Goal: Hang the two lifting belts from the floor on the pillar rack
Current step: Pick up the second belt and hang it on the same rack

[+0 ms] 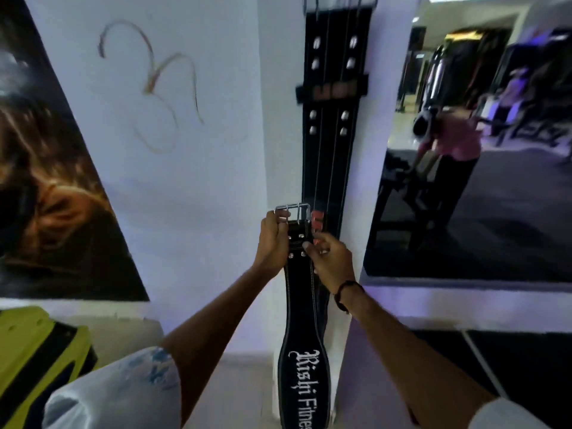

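A black lifting belt (305, 360) with white lettering hangs straight down in front of the white pillar (278, 134). My left hand (272, 239) grips its top end just under the silver double-prong buckle (294, 212). My right hand (332, 261) pinches the belt's right edge beside the rivets. Behind it, another black belt (335, 88) with silver rivets hangs flat on the pillar from the rack (340, 1) at the top edge of the view; the rack's hooks are mostly cut off.
A large mirror (479, 150) to the right of the pillar reflects gym machines and a person in a pink top. A dark poster (55, 181) covers the wall at left. A yellow-and-black object (34, 360) sits at lower left.
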Motion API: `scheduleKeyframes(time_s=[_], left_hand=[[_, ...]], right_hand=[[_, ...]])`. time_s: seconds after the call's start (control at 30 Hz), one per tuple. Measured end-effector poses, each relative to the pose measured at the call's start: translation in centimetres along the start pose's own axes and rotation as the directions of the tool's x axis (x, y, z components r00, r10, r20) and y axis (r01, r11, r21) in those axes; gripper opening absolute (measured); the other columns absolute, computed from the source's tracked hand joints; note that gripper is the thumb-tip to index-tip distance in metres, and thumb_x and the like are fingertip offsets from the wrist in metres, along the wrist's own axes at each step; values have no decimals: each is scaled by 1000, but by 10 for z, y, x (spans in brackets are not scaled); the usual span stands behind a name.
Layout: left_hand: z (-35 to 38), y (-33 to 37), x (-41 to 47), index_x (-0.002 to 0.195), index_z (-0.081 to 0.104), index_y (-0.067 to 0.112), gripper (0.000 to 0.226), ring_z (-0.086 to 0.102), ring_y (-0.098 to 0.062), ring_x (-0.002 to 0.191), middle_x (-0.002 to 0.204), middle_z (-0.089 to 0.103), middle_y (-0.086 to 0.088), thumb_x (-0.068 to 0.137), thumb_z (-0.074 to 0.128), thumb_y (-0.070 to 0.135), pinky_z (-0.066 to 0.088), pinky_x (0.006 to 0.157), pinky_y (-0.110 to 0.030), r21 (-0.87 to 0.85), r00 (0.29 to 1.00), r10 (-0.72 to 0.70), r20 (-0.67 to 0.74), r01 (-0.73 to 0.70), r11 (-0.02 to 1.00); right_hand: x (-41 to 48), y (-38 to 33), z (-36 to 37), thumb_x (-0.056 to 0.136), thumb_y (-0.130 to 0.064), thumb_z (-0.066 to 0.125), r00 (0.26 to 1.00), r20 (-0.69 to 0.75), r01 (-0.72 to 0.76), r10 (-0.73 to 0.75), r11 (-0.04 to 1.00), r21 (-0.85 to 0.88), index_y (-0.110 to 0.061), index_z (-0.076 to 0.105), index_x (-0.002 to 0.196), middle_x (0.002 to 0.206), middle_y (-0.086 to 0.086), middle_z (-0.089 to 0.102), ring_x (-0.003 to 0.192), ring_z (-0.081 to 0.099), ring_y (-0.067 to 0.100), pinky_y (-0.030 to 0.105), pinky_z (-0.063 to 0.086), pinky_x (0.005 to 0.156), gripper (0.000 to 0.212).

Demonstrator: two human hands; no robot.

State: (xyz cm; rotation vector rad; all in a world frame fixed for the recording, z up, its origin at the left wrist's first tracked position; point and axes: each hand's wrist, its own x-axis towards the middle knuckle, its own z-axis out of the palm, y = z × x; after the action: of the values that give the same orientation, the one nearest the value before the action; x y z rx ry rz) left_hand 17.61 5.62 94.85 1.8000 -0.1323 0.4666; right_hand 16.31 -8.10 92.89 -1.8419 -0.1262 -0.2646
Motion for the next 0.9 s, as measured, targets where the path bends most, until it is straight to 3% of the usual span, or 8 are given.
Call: scheduleKeyframes(time_s=[0.13, 0.3, 0.4, 0.53, 0.8, 0.9], left_hand=[[2, 78, 34, 110, 54, 13, 27, 58, -30, 103, 115, 57, -13, 92, 36, 22, 51, 88, -43, -68, 996, 92, 3, -92, 993], [-1, 161, 63, 121, 52, 13, 22, 64, -15, 97, 111, 64, -6, 104, 44, 25, 53, 84, -28, -271, 997, 69, 42, -55, 961], [-8, 204, 77, 121, 56, 11, 24, 67, -13, 92, 103, 69, 0, 105, 43, 24, 56, 80, -29, -319, 988, 138, 70, -109, 942], [-15, 251, 91, 110, 60, 14, 24, 63, -17, 87, 98, 66, -6, 106, 41, 27, 54, 77, -31, -313, 980, 193, 43, -170, 935], [-29, 326, 113, 98, 60, 19, 21, 63, -21, 86, 97, 64, -10, 105, 42, 27, 55, 77, -35, -351, 969, 246, -30, -241, 905], [-33, 351, 118, 104, 59, 15, 20, 64, -16, 76, 89, 64, -6, 105, 41, 25, 55, 66, -28, -373, 964, 260, -60, -263, 890]], right_hand=[[31, -62, -36, 90, -28, 68, 1000, -4, 1, 0, 992, 127, -21, 70, 106, 87, 4, 74, 75, 66, 18, 37, 57, 68, 18], [53, -142, -68, 92, -35, 65, 1000, -16, 27, -23, 966, 256, -13, 63, 116, 104, 5, 70, 92, 67, 21, 27, 52, 58, 32], [60, -187, -86, 92, -41, 62, 997, -13, 83, -83, 974, 213, -17, 60, 111, 95, 1, 66, 80, 63, 16, 27, 49, 55, 31], [72, -233, -107, 92, -51, 57, 984, -17, 176, -176, 976, 128, -13, 64, 103, 81, 6, 63, 66, 58, 18, 27, 45, 49, 41], [86, -309, -127, 91, -48, 60, 947, -101, 316, -305, 941, 124, -6, 68, 100, 78, 6, 60, 67, 55, 18, 26, 43, 50, 44], [91, -332, -133, 90, -50, 60, 918, -151, 378, -366, 924, 59, -3, 66, 92, 69, 2, 57, 65, 54, 19, 30, 46, 54, 47]])
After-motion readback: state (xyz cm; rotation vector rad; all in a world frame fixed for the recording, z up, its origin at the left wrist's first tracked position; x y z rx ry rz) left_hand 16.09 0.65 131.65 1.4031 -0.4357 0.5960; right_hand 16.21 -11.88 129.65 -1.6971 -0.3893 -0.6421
